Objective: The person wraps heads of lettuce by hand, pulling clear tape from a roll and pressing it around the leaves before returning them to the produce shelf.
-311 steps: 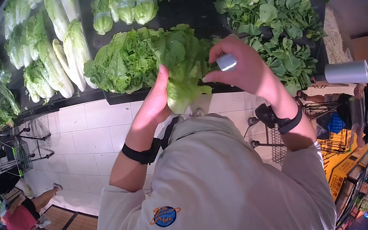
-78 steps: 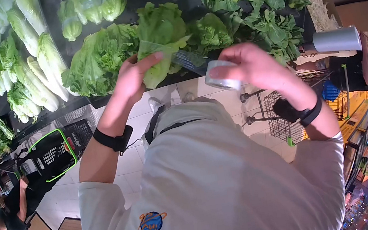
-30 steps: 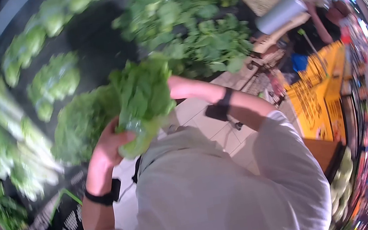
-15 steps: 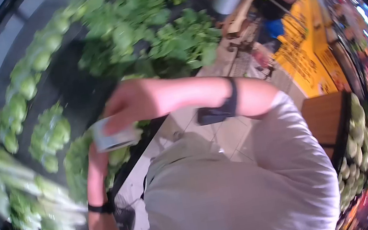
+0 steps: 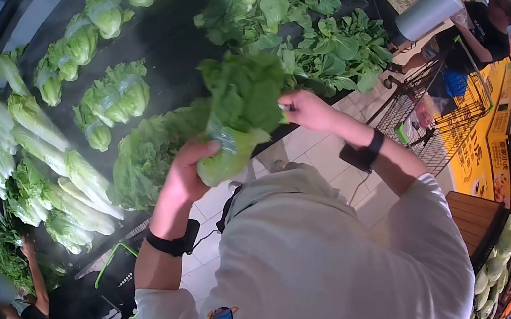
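My left hand [image 5: 188, 173] is closed around the pale base of a head of leafy lettuce [image 5: 245, 91] with clear film or tape about its lower part. The lettuce tilts up and to the right, its green leaves spread over the produce shelf. At the right edge of those leaves, my right hand [image 5: 309, 111] has its fingers pinched together, with a small whitish spot at the tips that I cannot make out. More loose leafy lettuce [image 5: 150, 146] lies on the shelf just beyond my left hand.
The dark produce shelf [image 5: 172, 35] holds rows of wrapped lettuce [image 5: 119, 97], long pale cabbages [image 5: 41, 133] and bok choy [image 5: 341, 46]. A bag roll [image 5: 429, 8] stands at its right end. A shopping cart [image 5: 439, 114] is near a person [image 5: 489, 29] on the right; another person [image 5: 38, 307] reaches in at left.
My right hand has moved from over the left hand to the right, and the hands are now apart. The white object seen between them is out of sight; the lettuce is now in my left hand.
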A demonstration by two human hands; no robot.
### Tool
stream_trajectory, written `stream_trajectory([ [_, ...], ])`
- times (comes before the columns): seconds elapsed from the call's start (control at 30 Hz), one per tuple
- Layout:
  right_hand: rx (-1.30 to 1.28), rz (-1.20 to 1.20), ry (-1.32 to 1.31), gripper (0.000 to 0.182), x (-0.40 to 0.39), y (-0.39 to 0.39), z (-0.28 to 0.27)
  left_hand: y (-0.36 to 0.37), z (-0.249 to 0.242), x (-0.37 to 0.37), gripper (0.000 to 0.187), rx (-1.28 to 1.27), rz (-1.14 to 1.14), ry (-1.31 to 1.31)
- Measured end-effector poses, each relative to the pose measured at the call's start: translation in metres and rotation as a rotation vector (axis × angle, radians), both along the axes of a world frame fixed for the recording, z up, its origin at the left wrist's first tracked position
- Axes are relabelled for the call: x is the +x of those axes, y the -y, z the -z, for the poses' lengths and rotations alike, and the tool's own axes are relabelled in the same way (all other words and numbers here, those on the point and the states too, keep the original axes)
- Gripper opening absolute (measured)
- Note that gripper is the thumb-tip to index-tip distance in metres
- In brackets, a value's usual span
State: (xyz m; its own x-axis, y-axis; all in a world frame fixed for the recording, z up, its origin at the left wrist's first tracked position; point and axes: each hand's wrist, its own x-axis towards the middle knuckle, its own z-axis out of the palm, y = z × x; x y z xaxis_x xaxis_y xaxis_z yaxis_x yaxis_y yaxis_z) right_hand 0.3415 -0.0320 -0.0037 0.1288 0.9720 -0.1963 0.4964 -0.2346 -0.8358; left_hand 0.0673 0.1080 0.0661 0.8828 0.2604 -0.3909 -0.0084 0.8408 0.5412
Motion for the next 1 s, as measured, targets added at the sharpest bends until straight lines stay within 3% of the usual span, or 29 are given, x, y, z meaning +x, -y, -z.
stream_trajectory([
  [0.03, -0.001, -0.009, 0.002, 0.049, 0.002, -0.009, 0.005, 0.004, 0.0, 0.002, 0.05, -0.023, 0.091, 0.022],
  [0.1, 0.256, 0.092, -0.945, 0.049, 0.002, -0.021, 0.013, 0.01, -0.004, 0.006, 0.045, 0.028, 0.245, -0.024],
  [0.13, 0.097, 0.102, -0.902, 0.042, -0.005, -0.026, -0.044, 0.014, -0.003, 0.009, 0.045, 0.025, 0.236, -0.024],
  [0.2, 0.071, -0.037, -0.628, 0.041, 0.01, -0.073, -0.025, 0.02, 0.0, 0.012, 0.048, 0.35, 0.45, -0.245],
  [0.23, 0.082, -0.026, -0.705, 0.038, 0.013, -0.082, -0.039, 0.02, 0.002, 0.012, 0.05, 0.543, 0.54, -0.315],
  [0.27, 0.091, -0.016, -0.783, 0.035, 0.016, -0.088, -0.055, 0.02, 0.006, 0.012, 0.05, 0.539, 0.527, -0.319],
  [0.33, 0.209, -0.01, -0.86, 0.027, 0.009, -0.093, -0.09, 0.019, 0.015, 0.01, 0.051, 0.812, 0.551, -0.513],
  [0.4, 0.195, 0.107, -0.823, 0.033, -0.016, -0.083, -0.125, 0.011, 0.032, 0.006, 0.053, 0.755, 0.461, -0.575],
  [0.47, 0.158, -0.053, -0.84, 0.035, -0.033, -0.06, -0.144, -0.001, 0.055, 0.001, 0.051, 0.634, 0.129, -0.657],
  [0.5, 0.192, -0.124, -0.71, 0.034, -0.041, -0.05, -0.143, -0.015, 0.071, -0.005, 0.048, 0.515, 0.154, -0.443],
  [0.53, 0.021, -0.194, -0.657, 0.033, -0.045, -0.04, -0.151, -0.015, 0.068, -0.007, 0.047, 0.417, 0.016, -0.285],
  [0.63, -0.051, -0.231, -0.641, 0.031, -0.053, -0.021, -0.151, -0.023, 0.058, -0.018, 0.037, 0.023, -0.144, -0.288],
  [0.67, 0.016, -0.249, -0.581, 0.031, -0.05, -0.018, -0.147, -0.025, 0.059, -0.023, 0.037, 0.021, -0.156, -0.29],
  [0.73, 0.083, -0.272, -0.522, 0.031, -0.046, -0.012, -0.139, -0.028, 0.059, -0.033, 0.042, -0.08, -0.087, 0.043],
  [0.8, 0.134, -0.025, -0.58, 0.036, -0.045, -0.004, -0.127, -0.026, 0.053, -0.043, 0.051, -0.093, -0.116, 0.005],
  [0.87, 0.174, -0.01, -0.512, 0.03, -0.038, -0.005, -0.118, -0.02, 0.042, -0.049, 0.06, -0.095, -0.155, 0.177],
  [0.93, 0.301, -0.133, -0.033, 0.025, -0.035, -0.003, -0.115, -0.014, 0.029, -0.047, 0.066, -0.049, -0.183, 0.149],
  [1.0, 0.332, -0.078, 0.069, 0.027, -0.041, -0.003, -0.102, -0.01, 0.027, -0.041, 0.068, -0.293, -0.145, 0.5],
])
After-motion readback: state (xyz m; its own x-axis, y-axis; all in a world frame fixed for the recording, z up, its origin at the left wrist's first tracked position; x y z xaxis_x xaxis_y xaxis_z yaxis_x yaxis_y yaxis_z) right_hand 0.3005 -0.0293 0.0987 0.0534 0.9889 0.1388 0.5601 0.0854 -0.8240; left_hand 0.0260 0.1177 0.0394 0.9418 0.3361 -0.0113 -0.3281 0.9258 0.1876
